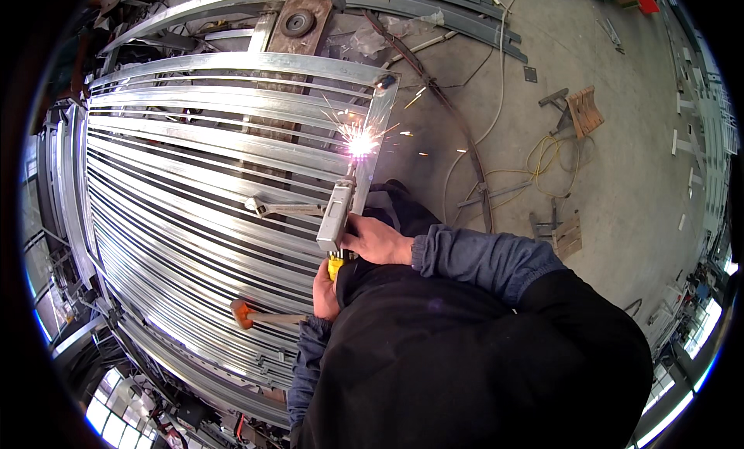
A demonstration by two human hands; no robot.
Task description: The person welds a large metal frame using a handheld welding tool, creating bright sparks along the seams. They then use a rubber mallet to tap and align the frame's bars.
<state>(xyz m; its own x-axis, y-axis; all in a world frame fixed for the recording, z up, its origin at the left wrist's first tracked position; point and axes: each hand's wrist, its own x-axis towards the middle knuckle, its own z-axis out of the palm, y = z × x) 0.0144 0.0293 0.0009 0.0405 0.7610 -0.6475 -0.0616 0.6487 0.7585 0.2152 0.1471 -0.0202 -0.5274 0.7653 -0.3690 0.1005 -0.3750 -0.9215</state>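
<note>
Head view | silver slatted metal panel [217, 133], slats running left-right; orange-headed mallet [242, 315] resting on it | left hand [325, 291] curled around yellow rear fitting [335, 266] of grey box-bodied handheld welding tool [335, 216] | tool long axis points forward from hands, nozzle [351, 171] at white sparks [360, 144] near panel's right end | right hand [377, 240] pinching tool body, nearer nozzle

We hold a boxy grey torch [335, 216], pointing just past twelve, sparking at a silvery slatted frame [186, 187] lying toward nine o'clock.
</note>
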